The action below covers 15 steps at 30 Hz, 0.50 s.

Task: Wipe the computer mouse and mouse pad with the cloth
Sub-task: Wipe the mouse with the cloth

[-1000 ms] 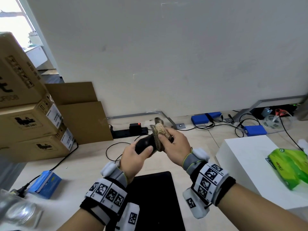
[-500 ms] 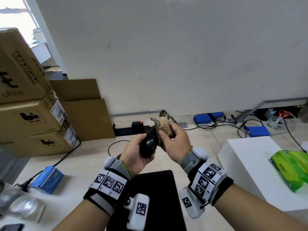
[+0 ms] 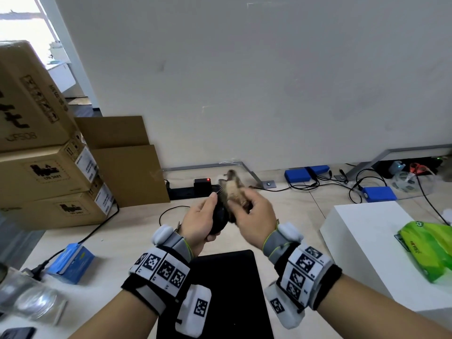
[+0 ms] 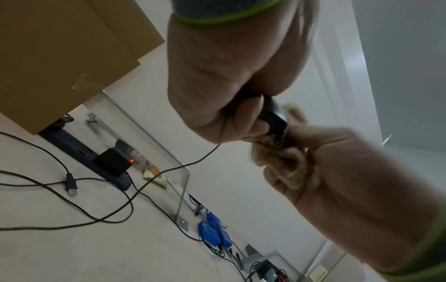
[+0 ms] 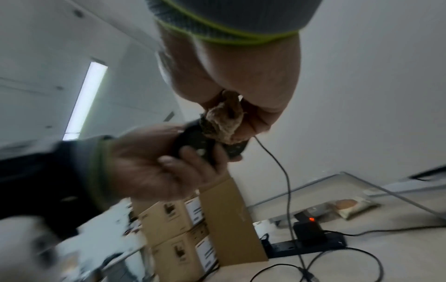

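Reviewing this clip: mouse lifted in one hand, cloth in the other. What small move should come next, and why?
Probably turn the mouse slightly in the left hand so the right hand can rub the cloth over another side. The cloth is bunched against one part of the mouse only, and the mouse pad lies below the hands, not being wiped.

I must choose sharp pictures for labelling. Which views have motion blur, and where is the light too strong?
Head view: the cloth and right hand are smeared, and the window at top left is washed out white. Left wrist view: the right hand and cloth are blurred, while the cables on the floor are sharp. Right wrist view: blur is strongest at the lower left, over the left hand.
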Each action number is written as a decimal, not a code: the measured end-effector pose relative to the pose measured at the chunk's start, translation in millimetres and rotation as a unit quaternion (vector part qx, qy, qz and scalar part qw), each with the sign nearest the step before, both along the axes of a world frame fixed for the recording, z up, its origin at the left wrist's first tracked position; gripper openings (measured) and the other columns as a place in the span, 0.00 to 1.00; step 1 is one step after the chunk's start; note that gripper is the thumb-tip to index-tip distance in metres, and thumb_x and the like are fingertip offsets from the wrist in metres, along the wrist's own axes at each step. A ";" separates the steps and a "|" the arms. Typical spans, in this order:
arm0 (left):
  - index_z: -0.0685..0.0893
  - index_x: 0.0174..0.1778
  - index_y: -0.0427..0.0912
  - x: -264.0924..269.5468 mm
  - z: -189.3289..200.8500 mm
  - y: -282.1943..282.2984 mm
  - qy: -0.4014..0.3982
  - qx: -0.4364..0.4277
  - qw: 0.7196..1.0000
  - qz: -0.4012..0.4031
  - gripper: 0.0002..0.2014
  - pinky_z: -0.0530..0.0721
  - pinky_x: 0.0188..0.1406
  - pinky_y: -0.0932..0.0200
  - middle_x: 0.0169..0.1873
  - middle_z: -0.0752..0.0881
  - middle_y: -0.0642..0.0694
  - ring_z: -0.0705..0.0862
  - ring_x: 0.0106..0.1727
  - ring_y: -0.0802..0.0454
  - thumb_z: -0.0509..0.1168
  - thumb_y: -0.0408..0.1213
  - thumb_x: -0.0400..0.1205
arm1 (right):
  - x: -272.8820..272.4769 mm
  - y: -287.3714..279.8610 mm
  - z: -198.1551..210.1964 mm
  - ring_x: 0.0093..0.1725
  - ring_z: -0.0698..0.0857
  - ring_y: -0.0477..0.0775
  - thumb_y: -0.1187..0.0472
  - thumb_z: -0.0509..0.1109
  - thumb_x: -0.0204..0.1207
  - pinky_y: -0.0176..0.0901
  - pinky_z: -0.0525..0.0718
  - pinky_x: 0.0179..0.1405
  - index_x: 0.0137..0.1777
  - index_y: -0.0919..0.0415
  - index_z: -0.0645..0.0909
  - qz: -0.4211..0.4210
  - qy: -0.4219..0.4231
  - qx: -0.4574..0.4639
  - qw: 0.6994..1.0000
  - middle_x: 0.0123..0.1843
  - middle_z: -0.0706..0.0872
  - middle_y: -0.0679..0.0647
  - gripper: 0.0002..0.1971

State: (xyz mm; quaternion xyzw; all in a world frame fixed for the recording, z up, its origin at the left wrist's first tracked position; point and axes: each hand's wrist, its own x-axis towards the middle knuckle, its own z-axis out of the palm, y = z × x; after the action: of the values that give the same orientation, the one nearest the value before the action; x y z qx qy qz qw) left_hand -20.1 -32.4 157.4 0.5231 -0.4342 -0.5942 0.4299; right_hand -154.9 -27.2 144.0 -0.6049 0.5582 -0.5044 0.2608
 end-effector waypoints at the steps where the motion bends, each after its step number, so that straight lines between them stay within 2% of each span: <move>1: 0.79 0.40 0.39 0.8 -0.6 0.0 -0.001 -0.002 1.000 0.003 0.18 0.56 0.15 0.69 0.24 0.75 0.39 0.67 0.17 0.51 0.53 0.47 0.88 | 5.1 10.9 2.5 0.44 0.85 0.52 0.52 0.72 0.68 0.44 0.83 0.49 0.51 0.53 0.86 0.037 0.018 -0.026 0.999 0.45 0.86 0.51 0.13; 3: 0.78 0.41 0.40 2.2 -3.3 1.7 -0.008 -0.003 1.000 0.003 0.16 0.56 0.16 0.68 0.28 0.75 0.37 0.67 0.19 0.51 0.53 0.44 0.88 | 6.6 18.4 -1.0 0.45 0.84 0.51 0.50 0.71 0.67 0.41 0.82 0.48 0.51 0.54 0.86 0.080 0.041 -0.064 0.994 0.44 0.85 0.50 0.15; 4: 0.79 0.40 0.42 2.6 -4.3 3.7 -0.018 -0.005 1.000 0.002 0.16 0.58 0.15 0.69 0.27 0.75 0.39 0.68 0.18 0.52 0.54 0.46 0.87 | 1.6 12.7 -3.5 0.44 0.85 0.50 0.48 0.70 0.66 0.42 0.83 0.48 0.51 0.52 0.86 0.075 0.037 -0.060 0.995 0.44 0.85 0.49 0.15; 6: 0.81 0.40 0.44 2.3 -4.1 8.3 -0.028 -0.023 0.999 -0.012 0.17 0.62 0.14 0.68 0.24 0.75 0.43 0.69 0.17 0.54 0.55 0.48 0.87 | -12.6 -4.6 -4.8 0.41 0.86 0.53 0.45 0.70 0.65 0.52 0.87 0.46 0.48 0.44 0.86 0.022 -0.019 -0.004 1.000 0.42 0.87 0.48 0.13; 7: 0.83 0.43 0.43 2.4 -4.0 10.8 -0.023 -0.032 0.999 -0.018 0.16 0.64 0.14 0.67 0.26 0.76 0.42 0.71 0.19 0.53 0.55 0.47 0.87 | -19.4 -13.2 -4.5 0.40 0.87 0.55 0.45 0.71 0.65 0.57 0.88 0.45 0.45 0.41 0.85 -0.001 -0.053 0.035 0.998 0.40 0.88 0.48 0.09; 9: 0.84 0.52 0.42 3.8 -1.6 13.7 -0.010 -0.034 0.999 -0.017 0.13 0.75 0.16 0.61 0.33 0.80 0.39 0.80 0.26 0.48 0.58 0.46 0.86 | -29.4 -22.6 0.0 0.36 0.87 0.55 0.52 0.74 0.69 0.63 0.89 0.43 0.40 0.41 0.85 -0.034 -0.097 0.074 0.992 0.36 0.88 0.49 0.03; 10: 0.83 0.55 0.40 4.5 0.8 14.6 0.003 -0.022 1.000 -0.017 0.13 0.81 0.21 0.57 0.36 0.82 0.38 0.84 0.32 0.44 0.60 0.45 0.85 | -32.8 -25.0 3.1 0.36 0.87 0.54 0.55 0.74 0.71 0.63 0.89 0.43 0.39 0.40 0.85 -0.044 -0.109 0.072 0.990 0.36 0.88 0.49 0.05; 12: 0.80 0.58 0.38 6.3 3.3 15.2 0.032 0.003 0.999 -0.022 0.14 0.87 0.29 0.51 0.40 0.85 0.37 0.88 0.39 0.39 0.63 0.44 0.83 | -38.1 -25.8 11.4 0.37 0.86 0.55 0.51 0.73 0.67 0.62 0.89 0.44 0.40 0.37 0.85 -0.045 -0.138 0.065 0.987 0.36 0.88 0.50 0.05; 15: 0.75 0.62 0.41 5.5 8.6 15.9 0.043 0.012 0.999 -0.024 0.15 0.87 0.29 0.50 0.46 0.87 0.37 0.89 0.39 0.35 0.65 0.43 0.82 | -40.9 -28.5 18.1 0.37 0.87 0.56 0.42 0.70 0.62 0.57 0.88 0.43 0.42 0.35 0.83 -0.046 -0.120 0.040 0.991 0.38 0.88 0.51 0.08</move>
State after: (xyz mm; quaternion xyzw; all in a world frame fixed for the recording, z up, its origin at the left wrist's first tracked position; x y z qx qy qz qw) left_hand -14.6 -16.5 166.0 0.4916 -0.4209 -0.6312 0.4275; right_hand -195.8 -55.7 162.1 -0.5023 0.5699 -0.5624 0.3265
